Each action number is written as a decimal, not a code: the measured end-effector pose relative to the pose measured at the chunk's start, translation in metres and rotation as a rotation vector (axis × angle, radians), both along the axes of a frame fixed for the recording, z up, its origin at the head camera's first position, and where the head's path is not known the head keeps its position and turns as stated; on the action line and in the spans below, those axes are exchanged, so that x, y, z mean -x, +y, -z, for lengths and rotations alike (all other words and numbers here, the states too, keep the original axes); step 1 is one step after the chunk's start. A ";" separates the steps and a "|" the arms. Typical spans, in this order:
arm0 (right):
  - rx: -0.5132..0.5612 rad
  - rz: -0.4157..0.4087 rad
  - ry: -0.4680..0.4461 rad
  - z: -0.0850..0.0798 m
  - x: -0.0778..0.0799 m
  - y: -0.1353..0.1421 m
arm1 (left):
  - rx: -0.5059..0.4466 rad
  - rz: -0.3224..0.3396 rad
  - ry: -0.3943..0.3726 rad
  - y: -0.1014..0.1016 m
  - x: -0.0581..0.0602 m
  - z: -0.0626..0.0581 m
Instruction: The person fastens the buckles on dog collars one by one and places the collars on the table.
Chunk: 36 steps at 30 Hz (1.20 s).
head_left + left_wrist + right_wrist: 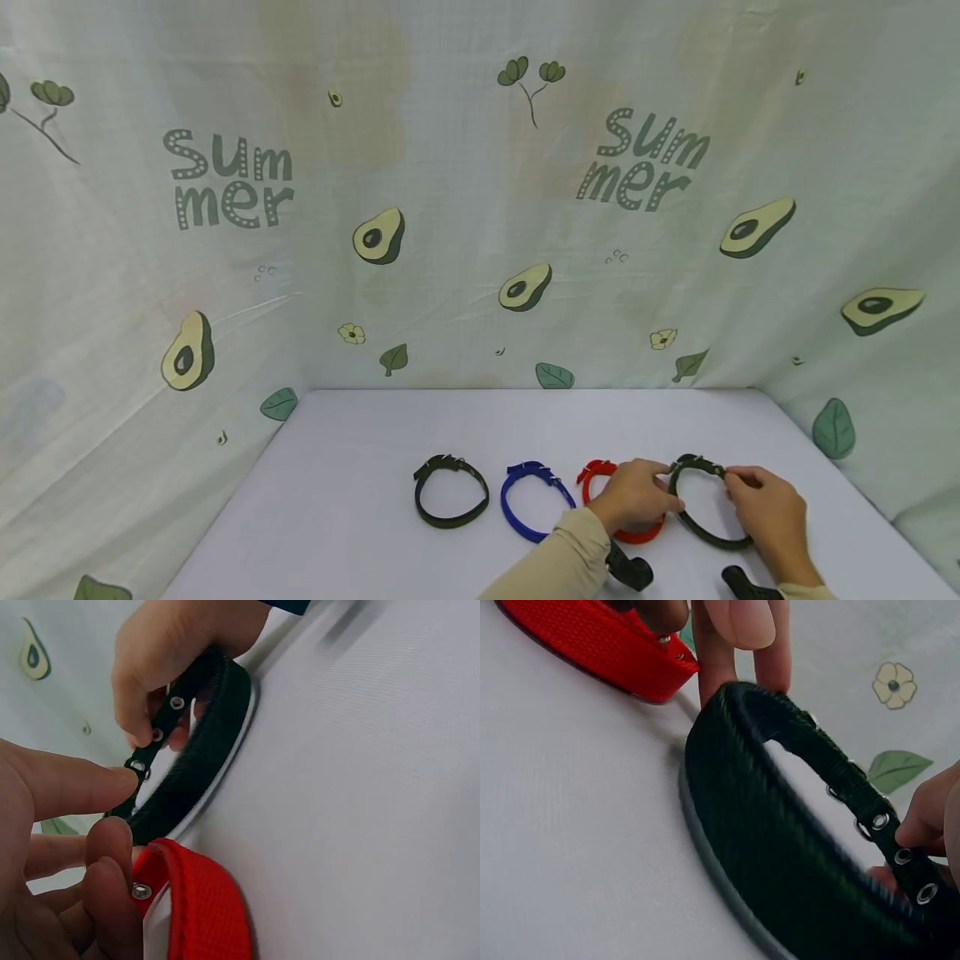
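Note:
A dark green collar (708, 537) with a metal buckle and eyelets stands on edge at the right of the table. My right hand (768, 517) pinches its eyelet strap (904, 856) between thumb and fingers. At the collar's left side is my left hand (637, 493); its index finger reaches the strap near the buckle (137, 766), and its thumb stands apart from the other fingers. Beneath the left hand lies a red collar (206, 900), partly hidden by that hand in the head view.
Farther left on the white table (337, 500) are a blue collar (517, 521) and another dark green collar (446, 522), both buckled into loops. Black straps (630, 571) show at the wrists. A cloth printed with avocados (378, 236) hangs behind and at the sides.

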State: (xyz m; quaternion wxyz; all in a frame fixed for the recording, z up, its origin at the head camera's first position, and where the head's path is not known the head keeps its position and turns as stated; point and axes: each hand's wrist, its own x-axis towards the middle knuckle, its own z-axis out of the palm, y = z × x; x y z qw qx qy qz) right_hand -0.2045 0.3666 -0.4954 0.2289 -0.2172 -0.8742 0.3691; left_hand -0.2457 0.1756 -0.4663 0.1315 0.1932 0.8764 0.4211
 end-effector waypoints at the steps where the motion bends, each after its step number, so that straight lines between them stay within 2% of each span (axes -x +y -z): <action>1: -0.020 0.006 0.004 0.001 0.001 0.000 | 0.013 0.003 0.007 0.000 0.000 0.000; 6: -0.088 0.021 0.004 0.004 0.006 -0.002 | -0.007 -0.006 -0.027 -0.002 -0.001 0.001; 10: -0.094 0.043 -0.040 0.005 0.008 -0.004 | -0.046 0.007 -0.045 -0.004 0.000 0.000; 14: -0.089 0.069 -0.088 0.004 0.009 -0.005 | -0.047 0.035 -0.009 -0.007 0.000 -0.003; 18: -0.091 0.080 -0.094 0.003 0.007 -0.004 | -0.065 -0.008 0.017 -0.010 0.001 -0.008; 22: -0.086 0.077 -0.081 0.002 0.005 -0.001 | -0.134 -0.034 -0.035 -0.014 0.001 -0.011; 25: -0.084 0.079 -0.073 0.001 0.005 0.001 | -0.169 -0.015 -0.059 -0.018 0.004 -0.014; 29: -0.073 0.086 -0.064 0.001 0.007 0.002 | -0.150 -0.007 -0.019 -0.025 0.008 -0.017; 36: -0.127 0.067 -0.029 0.001 0.008 0.005 | -0.137 -0.056 0.047 -0.044 0.023 -0.023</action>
